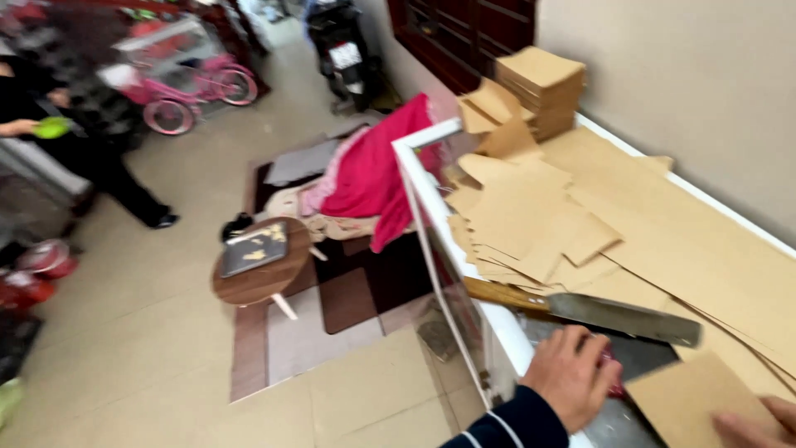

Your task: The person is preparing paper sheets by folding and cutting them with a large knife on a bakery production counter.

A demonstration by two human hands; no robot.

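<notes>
Cardboard sheet (692,396) lies flat between both hands. Left hand (570,375), fingers (590,348) together and curled, presses a dark surface beside its edge; right hand (756,425) fingertips rest on its near corner. Knife (584,309) lies just beyond the left fingers.

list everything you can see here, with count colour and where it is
brown paper sheets: many, tan, spread loose over the counter
stack of paper: one, tan, far end of counter by the wall
knife: one, wooden handle, grey blade, lying on the counter near the hands
counter: one, white frame with glass front, right side
red cloth: one, draped beside the counter
round stool: one, brown, on the floor
bicycle: one, pink, far left
motorbike: one, dark, top centre
another person: one, dark clothes, left edge
left hand: resting on the counter, dark sleeve
right hand: on a tan sheet, bottom right
</notes>
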